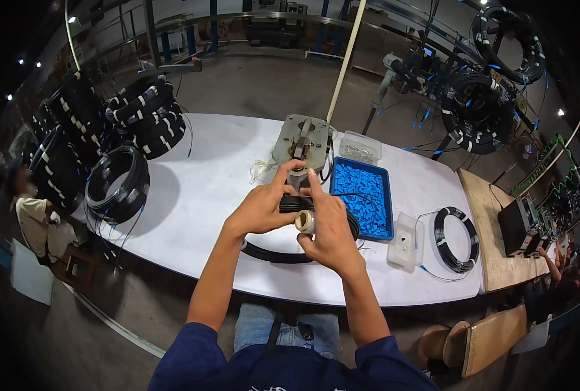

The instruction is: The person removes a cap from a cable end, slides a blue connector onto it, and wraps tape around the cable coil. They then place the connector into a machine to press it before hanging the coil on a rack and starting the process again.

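A coil of black cable lies in front of me on the white table, its far side raised between my hands. My left hand is curled around the coil's far side, thumb below and fingers above. My right hand holds a small roll of white tape beside the thumb of my left hand. Both index fingers point up close to the grey metal press. Whether tape is stretched between the fingertips, I cannot tell.
A blue tray of blue connectors sits right of the press, near two clear plastic boxes. Another cable coil lies at the right. Stacked coils crowd the left end. Other people sit at both sides.
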